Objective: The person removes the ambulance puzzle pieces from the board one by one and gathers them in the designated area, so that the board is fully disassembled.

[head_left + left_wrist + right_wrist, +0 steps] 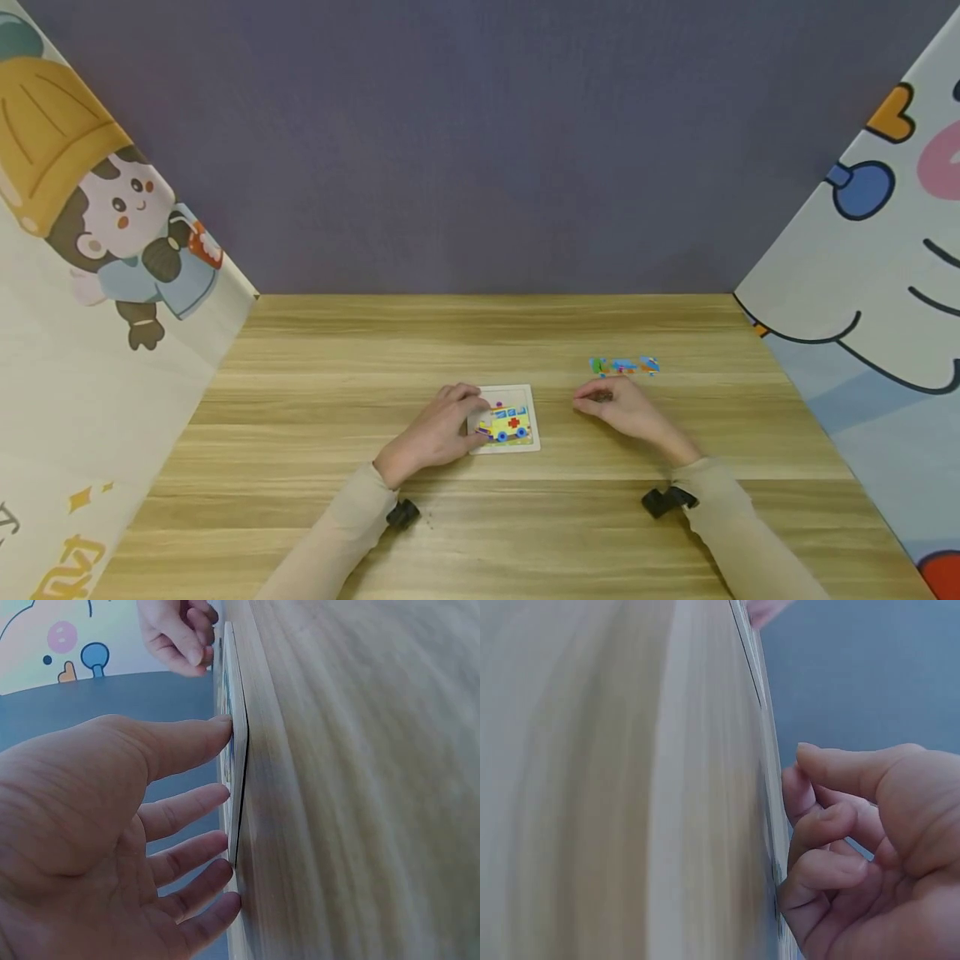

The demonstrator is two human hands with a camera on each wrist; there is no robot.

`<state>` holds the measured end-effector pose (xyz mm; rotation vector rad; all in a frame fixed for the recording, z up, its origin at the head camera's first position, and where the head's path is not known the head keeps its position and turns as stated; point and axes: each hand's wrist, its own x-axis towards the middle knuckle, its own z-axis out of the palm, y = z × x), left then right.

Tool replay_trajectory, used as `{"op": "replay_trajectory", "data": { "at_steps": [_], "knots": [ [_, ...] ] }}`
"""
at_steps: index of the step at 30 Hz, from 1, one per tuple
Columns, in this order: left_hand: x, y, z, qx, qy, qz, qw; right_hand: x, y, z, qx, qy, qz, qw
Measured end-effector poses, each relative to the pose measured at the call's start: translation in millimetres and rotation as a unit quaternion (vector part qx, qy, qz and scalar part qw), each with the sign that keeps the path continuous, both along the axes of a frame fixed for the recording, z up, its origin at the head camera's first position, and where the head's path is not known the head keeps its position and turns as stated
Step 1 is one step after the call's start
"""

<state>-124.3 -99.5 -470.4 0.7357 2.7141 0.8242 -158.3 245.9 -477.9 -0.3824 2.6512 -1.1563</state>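
Observation:
A white-framed jigsaw puzzle board [536, 442] lies flat on the table, showing a yellow ambulance [504, 429] with a red cross. The upper strip inside its frame is bare and pale. My left hand [442, 427] rests at the board's left side, thumb on the near edge and fingers toward the far edge, hiding the left part of the picture. In the left wrist view, the left thumb [187, 744] touches the board's rim. My right hand [624, 407] is low over the table, right of the board, thumb and forefinger tips together and the other fingers curled. Nothing shows between them.
Just beyond the right hand, several small puzzle pieces [624, 365], blue with green and orange bits, lie in a row. The wood-grain table [337, 350] ends at a dark grey-blue panel [480, 167]. Cartoon-printed walls [90, 375] stand at both sides.

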Motion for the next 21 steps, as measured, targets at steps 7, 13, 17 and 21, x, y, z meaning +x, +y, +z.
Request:
{"op": "replay_trajectory", "data": {
  "at_steps": [7, 13, 17, 21],
  "knots": [
    [-0.5, 1.6, -1.9, -0.013, 0.0, 0.0, 0.9999, 3.4, -26, -3.5, -0.049, -0.059, 0.025, 0.9967],
    [-1.1, 1.8, -2.4, -0.016, 0.005, -0.003, 0.9999, 3.9, -47, -3.5, -0.066, -0.079, 0.041, 0.9938],
    [-1.2, 2.1, -2.6, -0.016, 0.009, -0.007, 0.9998, 4.1, -59, -2.8, -0.082, -0.086, 0.054, 0.9914],
    [-1.0, 2.8, -1.1, -0.016, 0.009, -0.008, 0.9998, 4.4, -70, -2.5, -0.096, -0.088, 0.07, 0.989]
  ]
}}
